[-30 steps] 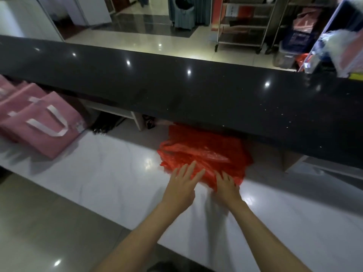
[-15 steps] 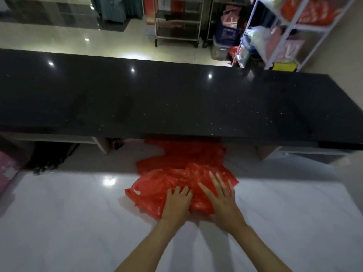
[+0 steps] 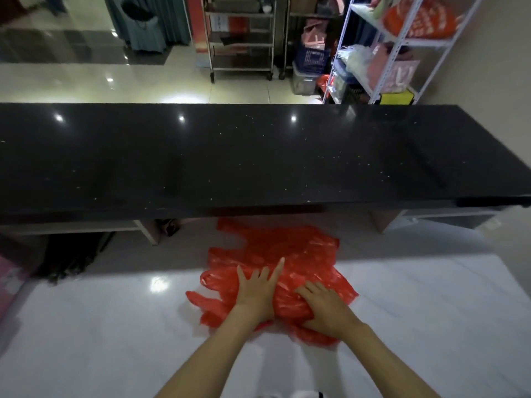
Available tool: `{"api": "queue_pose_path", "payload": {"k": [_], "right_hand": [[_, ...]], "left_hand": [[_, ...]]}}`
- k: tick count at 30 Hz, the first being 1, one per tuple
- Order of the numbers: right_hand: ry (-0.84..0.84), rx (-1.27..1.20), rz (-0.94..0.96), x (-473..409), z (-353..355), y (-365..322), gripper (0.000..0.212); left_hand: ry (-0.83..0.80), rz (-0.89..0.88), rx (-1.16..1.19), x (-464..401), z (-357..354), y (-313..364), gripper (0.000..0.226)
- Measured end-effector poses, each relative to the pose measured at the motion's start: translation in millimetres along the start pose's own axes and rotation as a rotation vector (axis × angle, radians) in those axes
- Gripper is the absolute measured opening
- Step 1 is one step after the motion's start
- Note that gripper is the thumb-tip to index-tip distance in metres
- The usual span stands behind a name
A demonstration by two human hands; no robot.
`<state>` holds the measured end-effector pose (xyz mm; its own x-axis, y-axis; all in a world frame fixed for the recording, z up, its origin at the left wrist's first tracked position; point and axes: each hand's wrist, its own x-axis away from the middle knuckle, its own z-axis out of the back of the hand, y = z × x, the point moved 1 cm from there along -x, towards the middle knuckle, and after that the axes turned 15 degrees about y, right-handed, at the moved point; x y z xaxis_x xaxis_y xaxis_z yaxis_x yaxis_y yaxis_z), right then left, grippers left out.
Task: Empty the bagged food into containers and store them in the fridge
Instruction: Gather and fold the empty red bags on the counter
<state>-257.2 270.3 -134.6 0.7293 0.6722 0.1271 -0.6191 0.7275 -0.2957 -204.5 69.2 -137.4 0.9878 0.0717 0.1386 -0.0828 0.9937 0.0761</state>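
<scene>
A crumpled, flattened red thin-plastic bag is seen lying on the white marble-patterned counter, toward its far edge and roughly midway along its length. The far part of the bag is tucked into the shadow beneath the raised black speckled stone shelf that runs along the counter's far edge. A handle loop of the bag is spread out toward the left on the white surface.

Both bare hands are laid palm-down on the near part of the bag. The left hand is pressed flat with its fingers extended and spread apart; the longest visible finger is pointed toward the far edge. The right hand is placed just beside it, to the right, with fingers loosely together and somewhat curled over a raised fold of the plastic. Whether any plastic is pinched under the right hand cannot be told. The two hands are near each other but apart, with a bulge of red film between them.

Whether anything is contained in the bag cannot be told.

Beyond the black shelf, a tiled floor, a metal wheeled rack and a white wire shelving unit holding bags are recorded.
</scene>
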Motion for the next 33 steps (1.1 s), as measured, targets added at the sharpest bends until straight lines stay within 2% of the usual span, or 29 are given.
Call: {"api": "queue_pose_path", "payload": {"k": [3, 4, 5, 7, 9, 10, 12, 14, 17, 22, 23, 26, 28, 30, 33], "right_hand": [[-0.005, -0.128, -0.172, 15, 0, 11, 0.114], [-0.033, -0.120, -0.208, 19, 0, 14, 0.117], [-0.062, -0.095, -0.220, 22, -1, 17, 0.115], [-0.059, -0.035, -0.182, 27, 0, 20, 0.096], [0.055, 0.080, -0.070, 32, 0, 22, 0.068], [0.112, 0.133, -0.003, 35, -4, 24, 0.057], [0.154, 0.133, 0.100, 42, -9, 25, 0.051], [0.148, 0.066, 0.162, 47, -5, 25, 0.049], [0.150, -0.050, 0.207, 50, 17, 24, 0.030], [0.243, -0.119, 0.290, 50, 52, 20, 0.025], [0.275, -0.106, 0.299, 49, 59, 20, 0.028], [0.387, -0.024, 0.281, 33, 75, 22, 0.057], [0.398, 0.040, 0.211, 13, 82, 25, 0.065], [0.323, 0.075, 0.084, -8, 83, 29, 0.064], [0.110, 0.107, -0.043, -30, 61, 42, 0.073]], "left_hand": [[-0.071, -0.015, -0.006, 3, -1, 5, 0.123], [-0.084, -0.020, -0.019, 7, -2, 9, 0.114], [-0.072, -0.029, -0.021, 12, -2, 13, 0.101], [0.002, -0.080, -0.037, 25, -2, 21, 0.071], [0.028, -0.141, -0.065, 38, -5, 24, 0.061], [0.009, -0.174, -0.095, 43, -6, 22, 0.064], [-0.011, -0.220, -0.103, 49, -5, 15, 0.071], [-0.048, -0.184, -0.089, 53, 4, 10, 0.069], [-0.113, -0.155, -0.088, 57, 33, 6, 0.065], [-0.101, -0.106, -0.048, 65, 83, -1, 0.068], [-0.075, -0.109, -0.047, 65, 91, -2, 0.069], [0.048, -0.110, -0.066, 51, 107, -3, 0.073], [0.118, -0.116, -0.089, 25, 109, -3, 0.076], [0.130, -0.093, -0.047, -4, 98, -3, 0.082], [-0.032, 0.020, 0.070, -26, 64, -7, 0.097]]}}
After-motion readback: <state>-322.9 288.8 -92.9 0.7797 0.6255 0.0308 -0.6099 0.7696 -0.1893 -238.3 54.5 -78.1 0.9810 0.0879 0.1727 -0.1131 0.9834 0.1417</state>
